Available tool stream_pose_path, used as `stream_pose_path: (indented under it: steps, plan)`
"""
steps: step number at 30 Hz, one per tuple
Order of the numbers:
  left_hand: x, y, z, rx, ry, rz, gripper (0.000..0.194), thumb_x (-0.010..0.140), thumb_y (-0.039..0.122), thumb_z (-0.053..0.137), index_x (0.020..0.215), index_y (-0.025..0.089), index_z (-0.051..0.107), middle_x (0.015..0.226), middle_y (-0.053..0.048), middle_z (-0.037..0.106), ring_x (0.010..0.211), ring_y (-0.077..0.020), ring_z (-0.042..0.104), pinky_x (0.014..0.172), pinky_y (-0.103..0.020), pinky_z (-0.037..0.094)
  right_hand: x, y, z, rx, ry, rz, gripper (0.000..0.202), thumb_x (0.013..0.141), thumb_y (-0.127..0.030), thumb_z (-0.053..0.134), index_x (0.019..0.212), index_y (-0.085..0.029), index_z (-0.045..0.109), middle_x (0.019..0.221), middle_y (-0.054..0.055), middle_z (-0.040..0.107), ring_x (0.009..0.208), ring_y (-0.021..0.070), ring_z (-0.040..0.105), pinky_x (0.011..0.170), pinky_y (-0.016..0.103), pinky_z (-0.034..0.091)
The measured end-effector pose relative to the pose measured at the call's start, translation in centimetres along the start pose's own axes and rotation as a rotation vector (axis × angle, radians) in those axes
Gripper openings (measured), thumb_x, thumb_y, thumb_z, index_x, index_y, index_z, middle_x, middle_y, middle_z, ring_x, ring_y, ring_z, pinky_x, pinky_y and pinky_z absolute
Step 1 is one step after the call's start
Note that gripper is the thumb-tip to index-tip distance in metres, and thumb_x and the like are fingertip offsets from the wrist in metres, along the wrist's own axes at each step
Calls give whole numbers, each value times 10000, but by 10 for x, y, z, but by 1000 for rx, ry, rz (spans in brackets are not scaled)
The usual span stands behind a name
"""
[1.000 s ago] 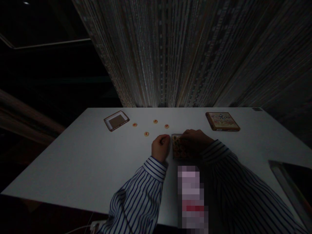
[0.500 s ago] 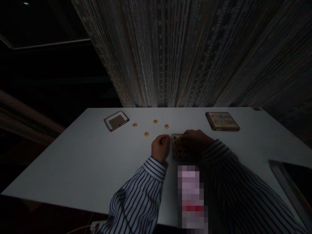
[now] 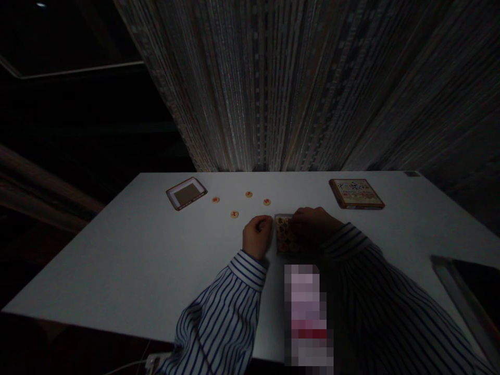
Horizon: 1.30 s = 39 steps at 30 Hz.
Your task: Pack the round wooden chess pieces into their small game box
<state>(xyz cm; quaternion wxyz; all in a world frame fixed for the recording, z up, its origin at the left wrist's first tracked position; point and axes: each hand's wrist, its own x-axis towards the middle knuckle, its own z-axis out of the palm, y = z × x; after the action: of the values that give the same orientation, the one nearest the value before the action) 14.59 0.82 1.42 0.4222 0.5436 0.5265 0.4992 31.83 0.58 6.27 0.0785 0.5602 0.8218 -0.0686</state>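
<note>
R hand [image 3: 314, 226], qty 1: palm down over R part of tray [image 3: 276, 234]; bent inward, fingertips hidden in shadow; can't tell if gripping a pc. or just touching.

L hand [image 3: 258, 237], qty 1: curled narrow, thumb close to forefinger, at L side of tray; no pc. visible in it, but can't tell if holding sth. Contact w/ tray wall likewise unclear.

Tray: shallow, flat on table [image 3: 156, 260], btwn hands, partly under R hand. Contents: round discs [image 3: 283, 232], set close in rows at L side; marks too dim to read, full count blocked by R hand.

Loose discs, qty 4, lying apart beyond L hand, red-marked: far-L disc [image 3: 215, 200]; near disc [image 3: 234, 214]; mid disc [image 3: 249, 194]; R disc [image 3: 266, 202], nearest tray.

Progress (judgement): prob. partway; 4 out on table, several in tray; can't tell how many left to handle.

Farther out: open shallow lid [image 3: 186, 195], far L, w/ brown panel inside; printed box [image 3: 357, 194], far R, flat, picture side up. Behind table: striped curtain [image 3: 269, 88]. R edge: dark item [image 3: 472, 286], cut off, unidentified.
</note>
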Motion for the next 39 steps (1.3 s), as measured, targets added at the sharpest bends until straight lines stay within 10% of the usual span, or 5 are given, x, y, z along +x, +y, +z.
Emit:
stream_pose_path:
  steps: [20, 33, 39]
  plan:
    - [-5, -4, -1, 87, -2, 28, 126, 696, 201, 590, 759, 119, 661, 690, -39, 655, 617, -109, 566, 617, -220, 451, -26, 6, -21, 94, 130, 69, 289, 832, -285, 421, 1005, -172, 622, 987, 91, 636, 920, 202, 571, 771, 309, 414]
    - [-19, 0, -20, 183, -18, 188, 181, 737, 242, 551, 832, 120, 644, 758, -58, 645, 653, -119, 577, 634, -243, 475, -61, 21, 23, 214, 456, 254, 289, 814, -249, 422, 1000, -158, 623, 915, 78, 667, 766, 167, 611, 708, 283, 467]
    - [-40, -13, -22, 261, -239, 241, 289, 731, 262, 584, 991, 134, 597, 788, -52, 631, 595, -99, 564, 569, -227, 482, -59, 23, 46, 290, 411, 360, 302, 805, -244, 423, 1009, -174, 633, 931, 63, 689, 786, 174, 639, 698, 275, 487]
